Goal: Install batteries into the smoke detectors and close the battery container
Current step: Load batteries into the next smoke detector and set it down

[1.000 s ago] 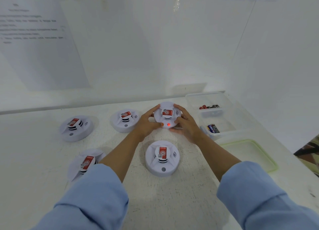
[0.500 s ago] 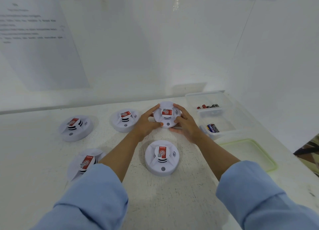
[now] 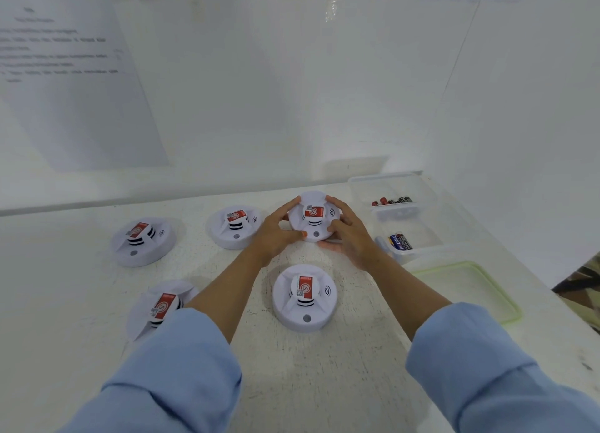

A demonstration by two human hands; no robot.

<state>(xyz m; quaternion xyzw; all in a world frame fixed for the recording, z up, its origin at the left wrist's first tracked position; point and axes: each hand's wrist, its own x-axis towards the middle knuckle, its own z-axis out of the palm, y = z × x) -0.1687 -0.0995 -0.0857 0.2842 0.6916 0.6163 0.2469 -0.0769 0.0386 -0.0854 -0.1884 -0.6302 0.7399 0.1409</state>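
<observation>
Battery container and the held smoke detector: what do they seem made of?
Battery container: likely clear glossy plastic; batteries show through its walls. Smoke detector, gripped by left hand and right hand: apparently white moulded plastic, smooth satin finish, with a red printed sticker, possibly paper.

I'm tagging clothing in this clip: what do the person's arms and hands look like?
Both arms wear loose light-blue sleeves, left sleeve and right sleeve, ending partway along the forearm. The left hand and right hand are bare: no gloves, and no watch or ring that I can see.
</observation>
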